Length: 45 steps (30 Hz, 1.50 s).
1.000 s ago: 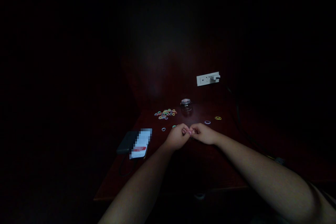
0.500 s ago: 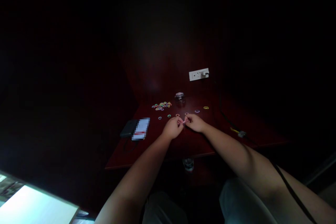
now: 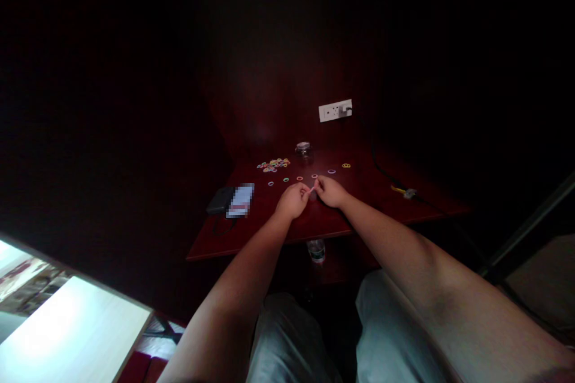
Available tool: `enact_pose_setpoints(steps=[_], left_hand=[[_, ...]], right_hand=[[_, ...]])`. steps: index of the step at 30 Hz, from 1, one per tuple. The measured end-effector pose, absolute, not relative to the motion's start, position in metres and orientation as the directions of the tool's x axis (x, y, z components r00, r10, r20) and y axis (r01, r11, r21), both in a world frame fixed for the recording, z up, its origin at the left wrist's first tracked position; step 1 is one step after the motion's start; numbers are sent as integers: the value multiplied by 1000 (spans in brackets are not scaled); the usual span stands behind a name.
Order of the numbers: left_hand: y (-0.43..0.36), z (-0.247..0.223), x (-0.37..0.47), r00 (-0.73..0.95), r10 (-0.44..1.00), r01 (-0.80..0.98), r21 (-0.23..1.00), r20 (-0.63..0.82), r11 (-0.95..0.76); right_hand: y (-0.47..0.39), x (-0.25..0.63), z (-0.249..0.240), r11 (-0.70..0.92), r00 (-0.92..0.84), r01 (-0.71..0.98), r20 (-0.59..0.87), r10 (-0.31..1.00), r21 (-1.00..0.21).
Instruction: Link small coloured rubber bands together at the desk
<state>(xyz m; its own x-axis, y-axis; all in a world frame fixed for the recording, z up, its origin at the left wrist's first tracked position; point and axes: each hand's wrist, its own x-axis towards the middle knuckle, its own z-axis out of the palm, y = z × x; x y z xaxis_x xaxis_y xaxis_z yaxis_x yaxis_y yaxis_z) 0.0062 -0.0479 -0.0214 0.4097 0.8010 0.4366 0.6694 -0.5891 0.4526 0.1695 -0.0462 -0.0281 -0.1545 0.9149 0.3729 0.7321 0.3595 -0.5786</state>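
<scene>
Above the dark red table point(image 3: 254, 232), my left hand point(image 3: 294, 200) and my right hand point(image 3: 331, 192) meet with closed fingertips. A small pink hair tie point(image 3: 311, 190) is pinched and stretched between them. Just beyond the hands, single hair ties lie in a spaced row: a blue one point(image 3: 270, 183), a green one point(image 3: 286, 179), a red-orange one point(image 3: 299, 178), an orange-pink one point(image 3: 314, 176) and a purple one point(image 3: 331, 171). Yellow hair ties point(image 3: 345, 166) end the row at the right. A mixed pile of hair ties point(image 3: 274, 165) sits farther back on the left.
Behind the row stands a clear lidded jar point(image 3: 304, 151). On the left are a phone point(image 3: 241, 200) and a dark case point(image 3: 220, 200). A wall socket point(image 3: 335, 111) holds a plug. At right lies a cable connector point(image 3: 409, 193). A bottle point(image 3: 317, 251) shows below the table edge.
The view has tilted down a little, so the table sits higher in the picture. Both hands keep hold of the pink hair tie, which now looks more drawn out between the fingertips.
</scene>
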Motion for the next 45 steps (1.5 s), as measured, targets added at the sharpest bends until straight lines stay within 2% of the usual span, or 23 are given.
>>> enact_pose_setpoints(steps=[7,14,26,33,39,45], left_hand=[[-43,-23,7,394,824,675,480,408,-560],[-40,-25,6,376,839,703,470,393,-534],[-38,-28,7,363,838,721,447,407,-529],[-37,-27,8,382,836,726,433,393,-535],[-35,-28,9,382,838,730,429,389,-532],[-40,-23,11,353,856,754,428,377,-499]], right_hand=[[-53,162,-20,209,-77,874,299,951,-439],[-58,153,-14,91,-9,933,230,973,-349],[-64,154,-7,95,-32,948,206,978,-304],[-61,144,-7,-45,100,953,170,980,-299],[-59,145,-9,-44,96,955,166,981,-294],[-64,146,-5,85,-36,956,176,984,-280]])
